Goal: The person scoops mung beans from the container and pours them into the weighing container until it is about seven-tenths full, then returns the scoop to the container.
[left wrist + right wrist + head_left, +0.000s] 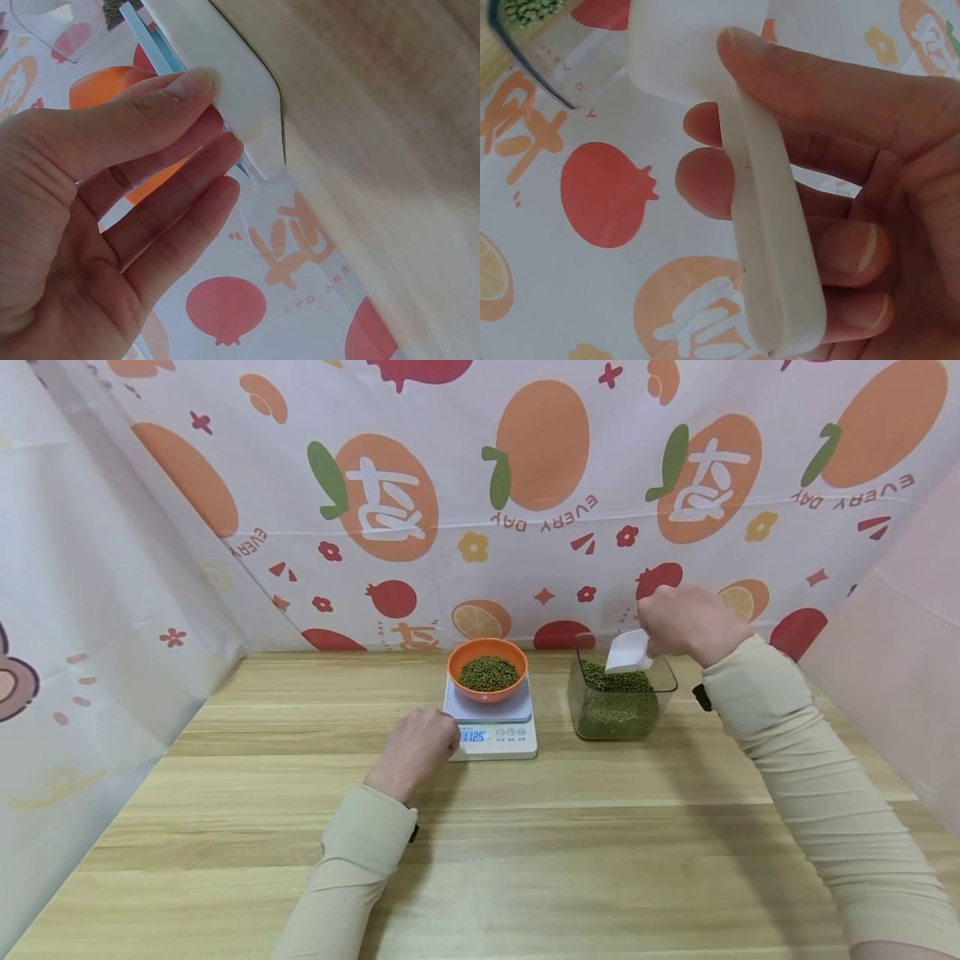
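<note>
My left hand (pixel 420 747) is at the left front corner of a white kitchen scale (pixel 510 745). Thumb and fingertips pinch the scale's edge in the left wrist view. On its platform stands an orange bowl (pixel 487 696) with green mung beans (pixel 489 673) in it, and the display seems to read 112.5. My right hand (pixel 686 620) grips a white plastic scoop (pixel 628 652) by the handle (pixel 769 225). The scoop is tilted over a clear container (pixel 617 727), partly filled with more mung beans. What the scoop holds cannot be seen.
A pale wooden table (pixel 525 877) bears everything, with the scale left of the container. Behind it hangs a fruit-patterned cloth (pixel 465 593), close to the bowl and container. More cloth closes off the left and right sides.
</note>
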`<state>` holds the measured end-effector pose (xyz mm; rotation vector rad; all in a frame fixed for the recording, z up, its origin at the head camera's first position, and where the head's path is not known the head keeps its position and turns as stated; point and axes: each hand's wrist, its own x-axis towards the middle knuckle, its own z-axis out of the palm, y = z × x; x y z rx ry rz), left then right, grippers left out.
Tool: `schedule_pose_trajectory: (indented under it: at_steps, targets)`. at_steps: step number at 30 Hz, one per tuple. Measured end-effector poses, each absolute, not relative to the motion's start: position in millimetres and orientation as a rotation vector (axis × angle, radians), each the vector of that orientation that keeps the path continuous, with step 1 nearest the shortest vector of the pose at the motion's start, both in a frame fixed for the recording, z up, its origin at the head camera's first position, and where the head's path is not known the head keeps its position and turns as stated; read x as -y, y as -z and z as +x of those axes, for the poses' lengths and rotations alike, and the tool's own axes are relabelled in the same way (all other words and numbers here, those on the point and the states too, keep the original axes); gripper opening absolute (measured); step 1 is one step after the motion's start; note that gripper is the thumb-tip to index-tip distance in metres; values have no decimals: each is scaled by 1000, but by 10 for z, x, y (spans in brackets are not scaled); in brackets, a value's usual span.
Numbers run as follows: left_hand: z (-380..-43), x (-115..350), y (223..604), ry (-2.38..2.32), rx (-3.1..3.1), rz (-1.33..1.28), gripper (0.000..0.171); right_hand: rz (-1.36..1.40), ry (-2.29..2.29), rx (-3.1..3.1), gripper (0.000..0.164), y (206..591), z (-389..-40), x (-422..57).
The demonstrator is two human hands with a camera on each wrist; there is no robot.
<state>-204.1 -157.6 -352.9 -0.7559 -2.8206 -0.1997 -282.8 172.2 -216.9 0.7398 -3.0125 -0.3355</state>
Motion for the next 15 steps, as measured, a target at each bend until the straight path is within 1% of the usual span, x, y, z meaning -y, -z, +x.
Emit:
schedule_pose_trajectory:
  at_steps: [6, 12, 15]
  targets:
    - [-2042, 1578, 3533, 205, 2819, -752, 40, 739, 393, 3037, 14, 2224, -2836, -1727]
    - [-2046, 1582, 3539, 212, 2804, -756, 41, 743, 394, 3046, 12, 2248, -2836, -1736]
    - [-2046, 1583, 3538, 219, 2797, -758, 41, 736, 407, 3057, 16, 2254, -2831, -1732]
